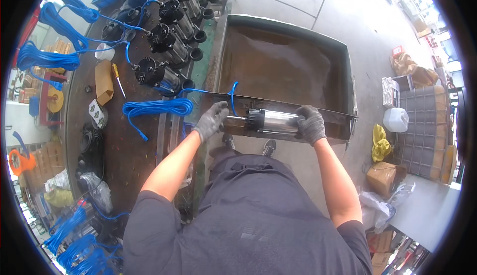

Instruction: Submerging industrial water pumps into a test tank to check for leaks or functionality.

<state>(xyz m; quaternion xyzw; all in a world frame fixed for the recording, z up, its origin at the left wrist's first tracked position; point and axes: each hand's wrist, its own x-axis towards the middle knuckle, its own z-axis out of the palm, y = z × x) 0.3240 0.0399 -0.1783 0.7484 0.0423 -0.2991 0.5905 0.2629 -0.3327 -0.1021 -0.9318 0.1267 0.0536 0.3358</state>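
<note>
A cylindrical pump motor lies sideways in front of me, with a shiny steel body and a black ribbed end on the left. A thin metal shaft sticks out of the black end. My right hand, in a grey glove, grips the motor's right end. My left hand, also gloved, is beside the shaft's tip with its fingers loosely curved and apart. A blue cable runs from near the black end toward a coiled blue cable on the bench.
Beyond the motor stands a metal tank of brownish water, with a bar along its near edge. On the dark workbench at left are several upright pump motors, a screwdriver and a cardboard piece. A white jug stands at right.
</note>
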